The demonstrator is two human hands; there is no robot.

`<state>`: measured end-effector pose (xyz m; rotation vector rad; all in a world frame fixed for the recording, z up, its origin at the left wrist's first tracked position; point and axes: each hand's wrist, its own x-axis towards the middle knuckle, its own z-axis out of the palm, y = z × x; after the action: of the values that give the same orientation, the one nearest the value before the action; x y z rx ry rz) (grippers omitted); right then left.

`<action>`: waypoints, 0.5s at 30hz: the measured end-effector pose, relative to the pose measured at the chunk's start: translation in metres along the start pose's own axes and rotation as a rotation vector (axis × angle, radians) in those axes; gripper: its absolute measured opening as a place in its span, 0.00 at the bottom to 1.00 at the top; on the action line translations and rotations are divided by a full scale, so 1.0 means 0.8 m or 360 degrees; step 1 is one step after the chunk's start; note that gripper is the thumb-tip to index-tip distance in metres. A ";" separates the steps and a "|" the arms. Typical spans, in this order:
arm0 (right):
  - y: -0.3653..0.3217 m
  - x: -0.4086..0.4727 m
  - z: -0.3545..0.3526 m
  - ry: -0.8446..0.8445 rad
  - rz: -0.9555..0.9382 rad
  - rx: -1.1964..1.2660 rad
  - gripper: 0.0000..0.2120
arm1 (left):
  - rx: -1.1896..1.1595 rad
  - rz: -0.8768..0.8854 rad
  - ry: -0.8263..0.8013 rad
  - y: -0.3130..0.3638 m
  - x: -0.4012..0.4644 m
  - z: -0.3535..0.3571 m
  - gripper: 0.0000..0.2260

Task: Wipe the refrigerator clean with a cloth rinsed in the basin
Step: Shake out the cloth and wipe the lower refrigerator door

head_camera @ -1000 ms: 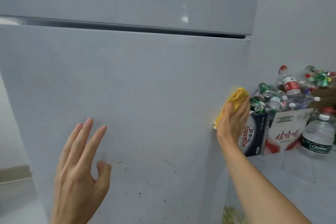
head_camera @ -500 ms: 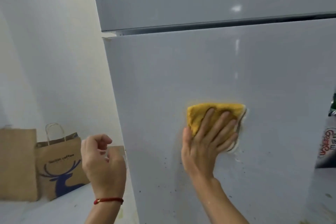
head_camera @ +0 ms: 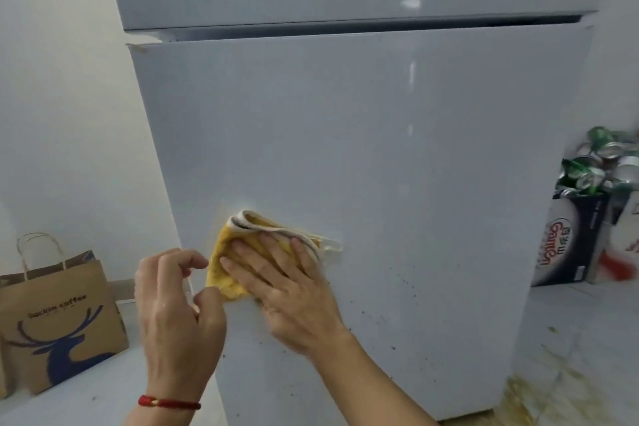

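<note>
1. Yellow terry on one face and pale on the other, the folded wiping cloth (head_camera: 238,252) now lies low on the left part of the tall pale-grey refrigerator's lower door (head_camera: 363,156), close to the door's left edge. Half a second ago it sat higher and nearer the door's middle; a second ago it was at the right edge. So the stroke has swept right to left and slightly down.

2. The right hand (head_camera: 287,280) presses the cloth flat against the door, fingers straight and spread wide over the fabric, pointing up and left. The cloth's upper fold has lifted, showing its pale underside — before, it lay flat.

3. The left hand (head_camera: 176,308), with a red cord bracelet (head_camera: 169,403) at the wrist, hangs just left of the cloth with fingers curled loosely and nothing in them. It has come closer to the cloth; whether it touches the door I cannot tell.

4. My reading: one pass across the middle band of the door is about done. Dark specks (head_camera: 397,294) dot the door below and right of the cloth — that lower part looks unwiped, so much of the job remains.

5. A brown paper bag with a blue deer print (head_camera: 62,325) stands on the floor at the left; a dark carton heaped with crushed cans (head_camera: 574,242) stands at the right. No basin shows in view.
</note>
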<state>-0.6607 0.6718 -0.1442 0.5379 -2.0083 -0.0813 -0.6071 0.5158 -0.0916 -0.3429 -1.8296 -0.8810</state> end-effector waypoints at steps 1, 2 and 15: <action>0.028 -0.013 -0.008 0.0058 0.0078 -0.0026 0.30 | 0.0004 0.0013 -0.0025 0.000 -0.002 0.002 0.14; 0.063 -0.031 -0.016 0.0095 0.0160 -0.0048 0.30 | 0.0008 0.0020 -0.0046 0.003 -0.004 0.007 0.15; 0.294 -0.130 -0.084 0.0747 0.2334 0.0495 0.30 | 0.0068 -0.0190 -0.0048 0.007 0.001 0.015 0.19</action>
<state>-0.6416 0.9367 -0.1314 -0.7511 -1.5165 1.1338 -0.6121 0.5281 -0.0913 -0.2226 -1.9095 -0.9210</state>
